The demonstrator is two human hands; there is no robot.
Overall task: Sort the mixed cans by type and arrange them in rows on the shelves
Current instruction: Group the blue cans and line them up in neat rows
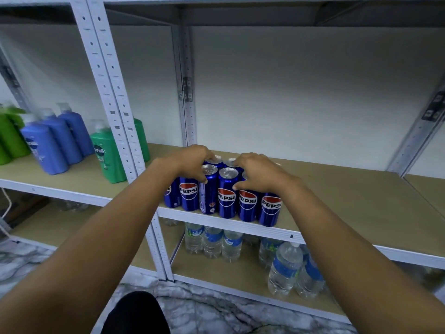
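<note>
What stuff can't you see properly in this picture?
- Back Pepsi cans, head view: the left hand and right hand cover them, so their count is unclear.
- Water bottles: tops hidden behind the shelf edge.
- Green bottles: blurred, cut off by the left edge.

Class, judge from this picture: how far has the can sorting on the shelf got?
Done: the blue Pepsi cans stand upright together at the front of the middle shelf, in rows. In hand: the left hand and right hand rest curled over the can tops, apparently squaring the group. Left: unclear; no other can type shows, and much of that shelf is bare.
</note>
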